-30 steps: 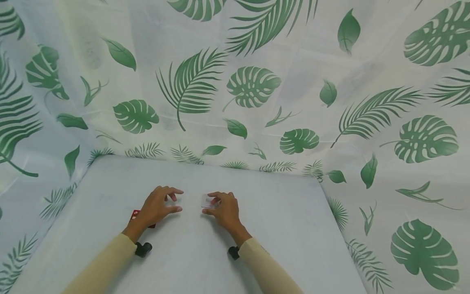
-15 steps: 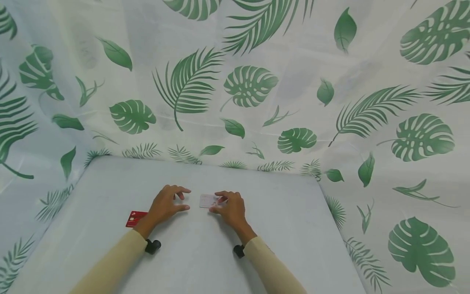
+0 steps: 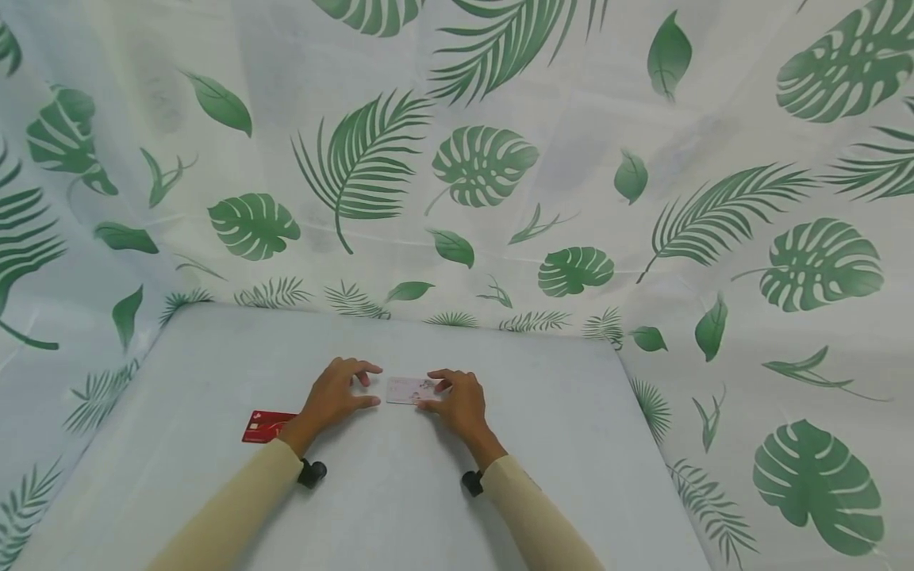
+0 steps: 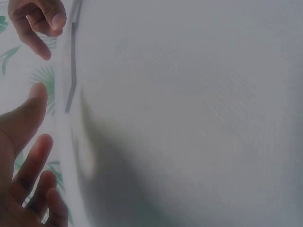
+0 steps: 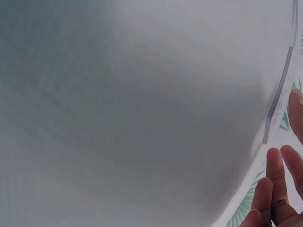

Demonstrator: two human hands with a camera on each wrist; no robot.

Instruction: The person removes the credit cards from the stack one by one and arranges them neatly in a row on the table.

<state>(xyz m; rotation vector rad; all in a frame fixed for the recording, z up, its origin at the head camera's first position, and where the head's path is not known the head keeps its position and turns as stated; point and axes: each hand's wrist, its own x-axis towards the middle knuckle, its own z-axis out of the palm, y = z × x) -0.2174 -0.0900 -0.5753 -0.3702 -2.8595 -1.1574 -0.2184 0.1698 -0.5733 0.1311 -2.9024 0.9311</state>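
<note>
A pale pinkish card [image 3: 407,390] with small printed figures lies flat between the two hands in the head view. Just off its left end is my left hand [image 3: 336,403], thumb and fingers spread apart with nothing between them. My right hand [image 3: 464,404] reaches over the card's right end, its thumb and fingers also parted, covering part of it. A red bank card [image 3: 266,426] lies behind the left wrist, its right end hidden by the arm. From the left wrist, the pale card [image 4: 73,61] shows as a thin grey strip beyond the thumb.
Both cards lie on a white-covered table [image 3: 400,492]. Behind it and along both sides hangs a white sheet [image 3: 400,270] printed with green leaves. A black wrist camera [image 3: 312,473] sits at the left cuff, another black camera [image 3: 473,482] at the right.
Both hands have moved to the right. The right hand has uncovered more of the pale card, which stays put. More of the red card shows from behind the left arm.
</note>
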